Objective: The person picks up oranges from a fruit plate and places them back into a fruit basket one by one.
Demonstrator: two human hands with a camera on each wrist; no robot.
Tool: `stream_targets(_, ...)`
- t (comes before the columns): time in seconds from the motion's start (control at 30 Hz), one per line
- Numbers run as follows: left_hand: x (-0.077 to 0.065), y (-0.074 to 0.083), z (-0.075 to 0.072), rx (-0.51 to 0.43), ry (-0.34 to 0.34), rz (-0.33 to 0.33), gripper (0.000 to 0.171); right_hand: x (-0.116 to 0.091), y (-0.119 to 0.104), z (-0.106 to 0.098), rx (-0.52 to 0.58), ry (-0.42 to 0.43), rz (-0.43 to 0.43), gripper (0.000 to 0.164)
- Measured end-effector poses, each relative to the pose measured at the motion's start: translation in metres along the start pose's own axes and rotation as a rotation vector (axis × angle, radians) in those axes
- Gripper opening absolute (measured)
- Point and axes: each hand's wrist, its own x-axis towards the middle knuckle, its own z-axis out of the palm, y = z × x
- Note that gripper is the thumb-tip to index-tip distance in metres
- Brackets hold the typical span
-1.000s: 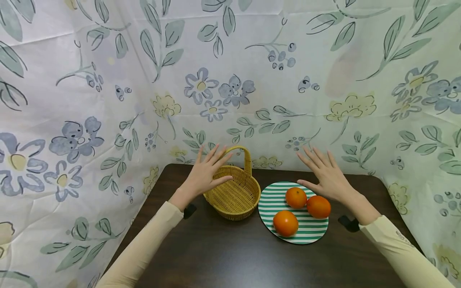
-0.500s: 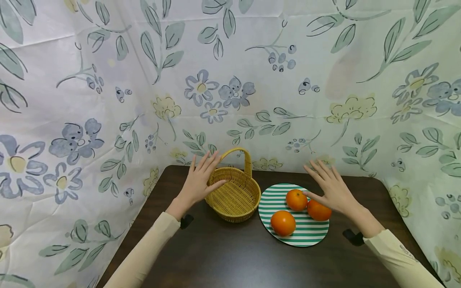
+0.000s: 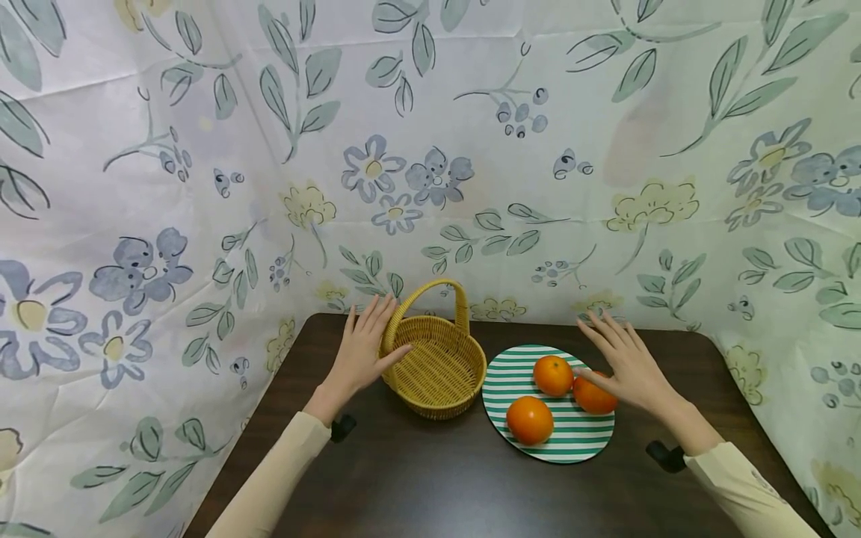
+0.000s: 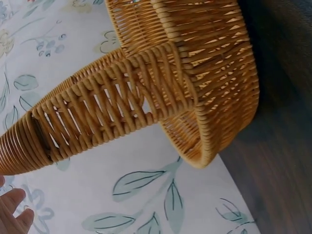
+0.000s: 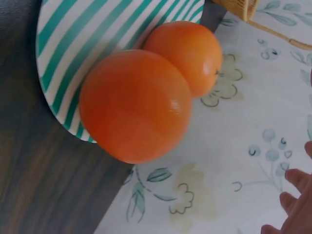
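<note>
A yellow-brown wicker basket (image 3: pixel 440 373) with a tall arched handle (image 4: pixel 102 105) stands on the table, nothing inside it. Just left of it my left hand (image 3: pixel 362 347) is held up, fingers straight and spread, gripping nothing; in the head view it overlaps the basket's left edge. To the basket's right lies a round green-and-white striped plate (image 3: pixel 572 441) bearing three oranges: a back one (image 3: pixel 553 375), a front one (image 3: pixel 530 420) and a right one (image 3: pixel 595 394). Over the plate's right side hovers my right hand (image 3: pixel 632 370), fingers extended, its thumb partly covering the right orange.
Everything stands on a dark brown wooden table (image 3: pixel 430 486). Behind it and at both sides hangs a white floral cloth (image 3: pixel 430 149), close to the table's back edge. Black wrist cameras (image 3: pixel 666 456) sit under both wrists.
My left hand has moved left and down, off the basket's opening. My right hand has moved right and slightly down. The front orange shifted slightly left on the plate, then stayed; the basket stays put.
</note>
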Motion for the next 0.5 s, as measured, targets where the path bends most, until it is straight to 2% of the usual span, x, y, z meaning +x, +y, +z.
stream_targets(0.27, -0.008, -0.007, 0.006, -0.014, -0.004, -0.015, 0.083, -0.010, 0.004, 0.005, 0.029, -0.020, 0.054, 0.084)
stream_targets(0.5, -0.021, -0.011, 0.013, -0.003, -0.035, -0.040, 0.085, -0.018, 0.008, 0.010, 0.086, -0.034, 0.091, 0.086)
